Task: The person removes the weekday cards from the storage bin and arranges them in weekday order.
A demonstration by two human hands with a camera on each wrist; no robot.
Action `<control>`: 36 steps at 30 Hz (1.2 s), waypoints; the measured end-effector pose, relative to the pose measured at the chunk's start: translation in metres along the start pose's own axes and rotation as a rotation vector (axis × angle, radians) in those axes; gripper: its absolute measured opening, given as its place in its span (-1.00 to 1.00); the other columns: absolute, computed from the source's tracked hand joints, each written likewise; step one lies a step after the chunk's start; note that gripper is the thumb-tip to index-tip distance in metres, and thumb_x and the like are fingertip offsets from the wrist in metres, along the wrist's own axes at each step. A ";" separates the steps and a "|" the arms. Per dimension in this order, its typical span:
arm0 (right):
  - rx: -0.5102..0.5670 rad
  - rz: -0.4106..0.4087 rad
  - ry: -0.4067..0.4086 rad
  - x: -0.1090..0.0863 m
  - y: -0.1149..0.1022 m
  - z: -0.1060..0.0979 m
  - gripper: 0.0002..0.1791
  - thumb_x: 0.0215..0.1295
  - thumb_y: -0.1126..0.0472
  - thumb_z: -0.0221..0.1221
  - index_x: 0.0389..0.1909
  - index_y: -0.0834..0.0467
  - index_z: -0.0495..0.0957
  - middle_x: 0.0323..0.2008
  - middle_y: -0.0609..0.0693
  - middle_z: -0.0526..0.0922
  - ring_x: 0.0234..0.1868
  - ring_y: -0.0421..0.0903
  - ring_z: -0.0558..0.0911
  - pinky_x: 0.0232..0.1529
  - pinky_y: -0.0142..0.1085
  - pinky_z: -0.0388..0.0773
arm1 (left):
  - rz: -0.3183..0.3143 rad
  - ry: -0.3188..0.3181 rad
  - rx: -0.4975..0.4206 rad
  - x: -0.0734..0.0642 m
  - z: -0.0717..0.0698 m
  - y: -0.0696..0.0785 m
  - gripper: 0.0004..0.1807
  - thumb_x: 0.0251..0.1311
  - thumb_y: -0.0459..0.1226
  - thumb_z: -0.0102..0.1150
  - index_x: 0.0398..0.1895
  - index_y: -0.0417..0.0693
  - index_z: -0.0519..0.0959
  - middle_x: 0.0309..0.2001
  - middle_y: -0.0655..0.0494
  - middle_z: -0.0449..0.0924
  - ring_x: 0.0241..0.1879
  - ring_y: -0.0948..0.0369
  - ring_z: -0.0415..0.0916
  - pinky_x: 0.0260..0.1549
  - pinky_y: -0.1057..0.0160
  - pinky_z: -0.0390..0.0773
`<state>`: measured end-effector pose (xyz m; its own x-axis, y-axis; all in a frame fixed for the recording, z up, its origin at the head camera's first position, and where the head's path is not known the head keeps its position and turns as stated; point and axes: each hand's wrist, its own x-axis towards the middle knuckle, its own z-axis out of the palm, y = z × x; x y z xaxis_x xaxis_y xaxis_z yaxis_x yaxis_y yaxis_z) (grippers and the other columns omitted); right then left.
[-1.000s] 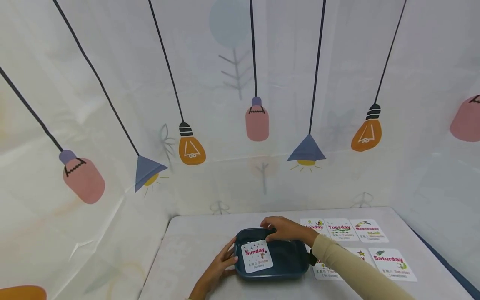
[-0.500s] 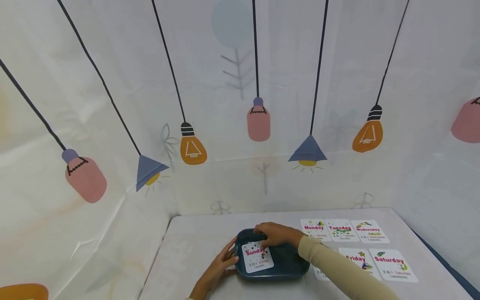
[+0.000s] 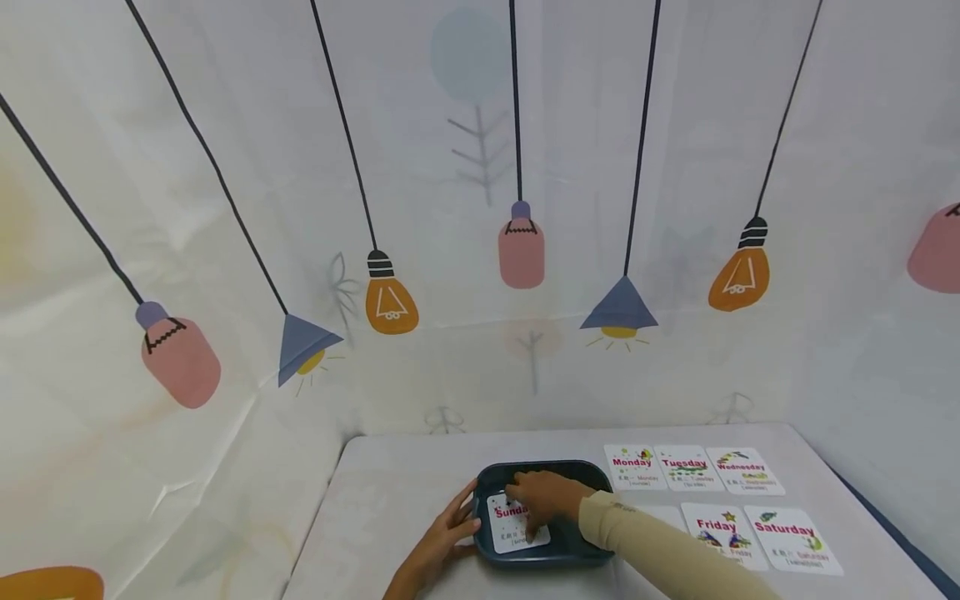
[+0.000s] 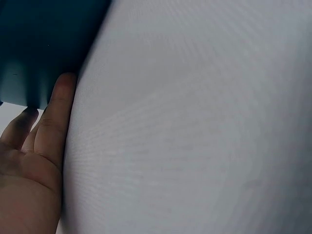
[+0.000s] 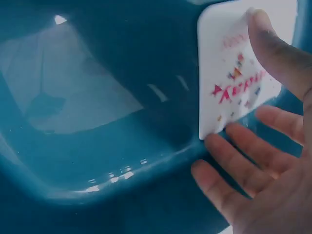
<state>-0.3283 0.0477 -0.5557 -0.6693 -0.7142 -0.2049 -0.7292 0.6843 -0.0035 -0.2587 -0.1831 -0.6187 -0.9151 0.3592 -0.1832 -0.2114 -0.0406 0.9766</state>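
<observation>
A dark teal tray (image 3: 542, 562) lies on the table, and a white "Sunday" card (image 3: 504, 537) rests at the left inside it. My left hand (image 3: 438, 542) touches the tray's left side with its fingers extended; the left wrist view shows those fingers against the tray's wall (image 4: 44, 44). Over the card reaches my right hand (image 3: 551, 495), fingers spread. In the right wrist view its thumb lies over the face of the Sunday card (image 5: 214, 53), while the other fingertips are at the card's edge. Part of the card is hidden behind that hand.
Right of the tray lie "Monday" (image 3: 634, 468), "Tuesday" (image 3: 684, 469) and "Wednesday" (image 3: 744, 472) cards in a back row. "Friday" (image 3: 722, 533) and "Saturday" (image 3: 793, 540) cards lie in front, beside another card mostly covered by the right sleeve (image 3: 660, 542). A printed curtain stands behind the table.
My right hand has moved from the tray's far rim, down and left, onto the Sunday card. The left hand has stayed at the tray's left side.
</observation>
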 end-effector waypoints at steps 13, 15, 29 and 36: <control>-0.152 0.039 0.019 -0.004 -0.011 0.005 -0.05 -0.31 -0.35 0.54 0.18 -0.02 0.55 0.03 -0.06 0.58 0.05 -0.07 0.60 0.19 0.01 0.57 | 0.015 -0.002 -0.013 0.001 0.003 -0.003 -0.23 0.39 -0.21 0.13 0.60 0.20 0.05 0.56 -0.36 -0.07 0.43 -0.22 0.26 0.10 -0.24 0.57; -0.131 0.048 0.012 -0.005 -0.011 0.003 -0.05 -0.30 -0.33 0.55 0.20 -0.03 0.55 0.06 -0.03 0.58 0.09 -0.03 0.60 0.22 0.04 0.54 | 0.016 -0.001 -0.011 0.001 0.003 -0.003 -0.22 0.39 -0.20 0.14 0.60 0.20 0.05 0.56 -0.36 -0.08 0.44 -0.23 0.25 0.09 -0.25 0.57; -0.081 0.020 0.058 -0.009 -0.004 0.004 0.00 -0.26 -0.36 0.51 0.31 -0.13 0.49 0.03 0.00 0.57 -0.05 -0.11 0.53 0.16 -0.16 0.56 | -0.013 0.008 -0.006 0.000 0.001 -0.001 -0.22 0.38 -0.21 0.15 0.60 0.20 0.05 0.56 -0.35 -0.07 0.45 -0.26 0.22 0.10 -0.27 0.55; 0.294 0.052 0.019 -0.013 0.010 0.002 -0.13 -0.10 -0.10 0.54 0.35 -0.21 0.46 0.10 0.08 0.52 -0.16 -0.20 0.55 0.00 -0.15 0.66 | -0.006 -0.001 -0.012 0.000 0.001 -0.003 -0.21 0.37 -0.18 0.16 0.60 0.24 0.05 0.57 -0.33 -0.09 0.47 -0.25 0.18 0.11 -0.29 0.53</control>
<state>-0.3267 0.0646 -0.5547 -0.7094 -0.6775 -0.1943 -0.6228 0.7316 -0.2773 -0.2583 -0.1824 -0.6213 -0.9136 0.3601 -0.1890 -0.2210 -0.0495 0.9740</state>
